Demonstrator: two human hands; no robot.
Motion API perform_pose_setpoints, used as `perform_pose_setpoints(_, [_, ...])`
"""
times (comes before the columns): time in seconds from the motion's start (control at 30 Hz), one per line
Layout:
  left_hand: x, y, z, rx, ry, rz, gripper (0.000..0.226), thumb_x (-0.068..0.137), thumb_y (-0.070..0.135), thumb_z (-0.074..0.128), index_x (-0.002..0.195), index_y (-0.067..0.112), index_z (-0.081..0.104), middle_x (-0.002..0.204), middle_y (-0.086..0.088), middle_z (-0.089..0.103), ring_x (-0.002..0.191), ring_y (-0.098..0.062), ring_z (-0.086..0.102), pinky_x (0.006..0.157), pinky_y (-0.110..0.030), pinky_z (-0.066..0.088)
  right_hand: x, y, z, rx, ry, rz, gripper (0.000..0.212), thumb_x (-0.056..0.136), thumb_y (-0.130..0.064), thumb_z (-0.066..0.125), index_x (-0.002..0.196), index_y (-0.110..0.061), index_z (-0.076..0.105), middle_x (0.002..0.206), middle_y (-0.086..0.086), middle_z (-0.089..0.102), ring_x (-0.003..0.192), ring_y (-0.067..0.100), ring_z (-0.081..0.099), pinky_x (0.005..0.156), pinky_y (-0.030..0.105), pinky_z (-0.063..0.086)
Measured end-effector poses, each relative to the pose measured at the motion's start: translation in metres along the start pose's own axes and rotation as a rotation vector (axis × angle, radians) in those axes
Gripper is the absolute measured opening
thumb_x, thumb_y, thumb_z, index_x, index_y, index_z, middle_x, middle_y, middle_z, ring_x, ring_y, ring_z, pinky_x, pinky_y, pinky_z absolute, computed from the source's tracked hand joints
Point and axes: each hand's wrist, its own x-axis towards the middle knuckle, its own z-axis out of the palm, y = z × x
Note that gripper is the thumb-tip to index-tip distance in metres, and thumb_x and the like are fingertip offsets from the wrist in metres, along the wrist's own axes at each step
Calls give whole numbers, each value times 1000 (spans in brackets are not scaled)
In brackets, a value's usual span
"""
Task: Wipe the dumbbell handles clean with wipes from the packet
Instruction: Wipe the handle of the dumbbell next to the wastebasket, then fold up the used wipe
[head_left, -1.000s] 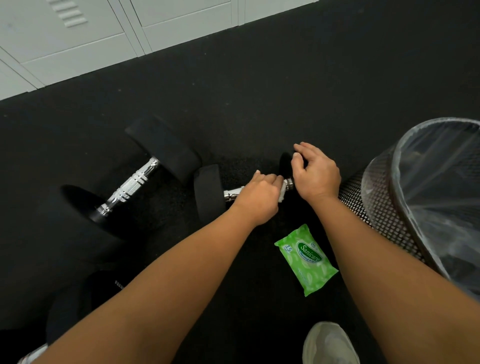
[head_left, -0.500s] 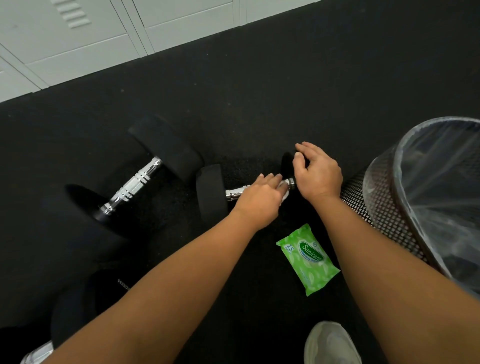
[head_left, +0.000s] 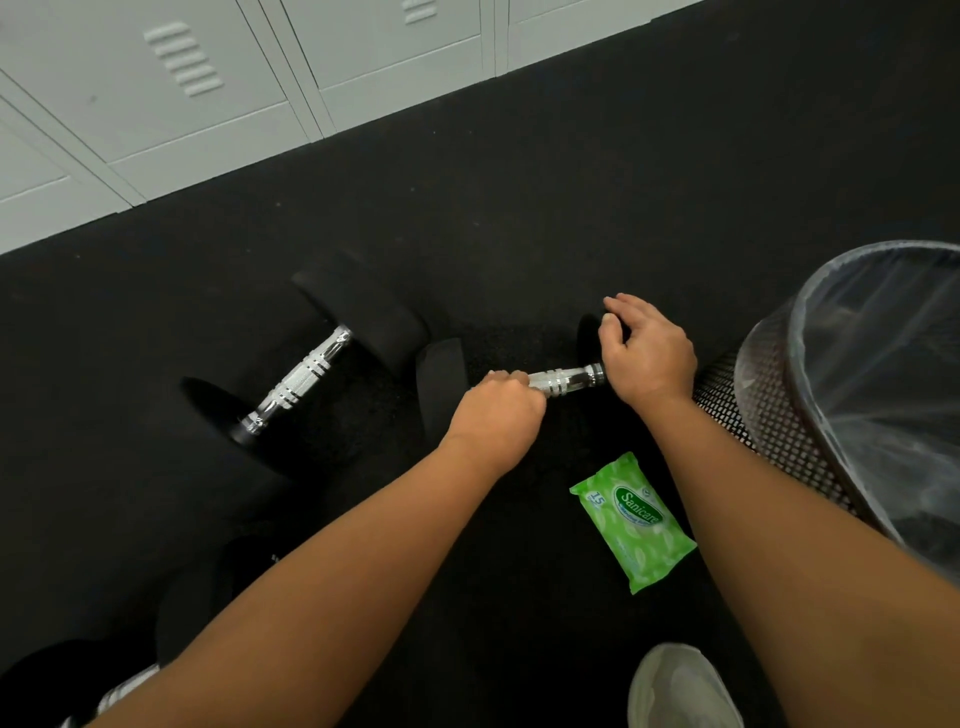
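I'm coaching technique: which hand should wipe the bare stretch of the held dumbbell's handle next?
Probably the left hand: it grips the handle right beside that bare stretch, while the right hand holds the end weight, steadying it.

We see pale grey lockers across the upper left, a plastic-lined mesh bin at the right edge, a light shoe at the bottom, and black floor throughout.

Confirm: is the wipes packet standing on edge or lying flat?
Lying flat. The wipes packet rests on the black floor with its printed label facing up. Whether its flap is sealed, cannot tell.
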Motion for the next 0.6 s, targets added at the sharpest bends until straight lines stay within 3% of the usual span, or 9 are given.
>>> perform_pose_setpoints(0.17, [-15,-6,-7,-223,24,58,29,98,26,46,118,10,58,116,-9,55,102,-26,57,84,-38,50,0,-3,-3,-24,-23,-20,36,94,-36,43,124,-29,61,136,-13,52,122,15,51,100,37,40])
perform_pose_setpoints(0.27, [-24,-8,-11,-424,36,-4,28,91,16,55,119,12,60,121,-7,46,95,-26,58,83,-38,51,1,-4,-3,-68,-53,-41,38,96,-34,40,127,-26,59,138,-10,51,121,20,50,97,37,40])
perform_pose_setpoints(0.33, [-29,-8,-17,-613,107,-72,26,89,11,57,114,12,64,114,-5,45,93,-23,55,84,-30,47,3,-5,-4,-129,-97,-52,40,97,-33,36,130,-24,56,140,-7,49,123,24,45,99,39,38])
perform_pose_setpoints(0.43, [-35,-9,-32,-793,122,-171,26,93,9,53,114,14,65,105,-3,55,94,-15,55,79,-17,39,4,-9,-8,-209,-178,-47,42,98,-35,31,134,-23,51,143,-5,45,128,27,38,103,45,35])
perform_pose_setpoints(0.6, [-45,-16,-46,-992,144,-337,20,93,18,53,107,24,66,95,2,69,89,-10,63,76,-24,51,6,-20,-20,-264,-318,0,43,100,-36,26,139,-25,41,149,-3,35,135,30,29,105,50,28])
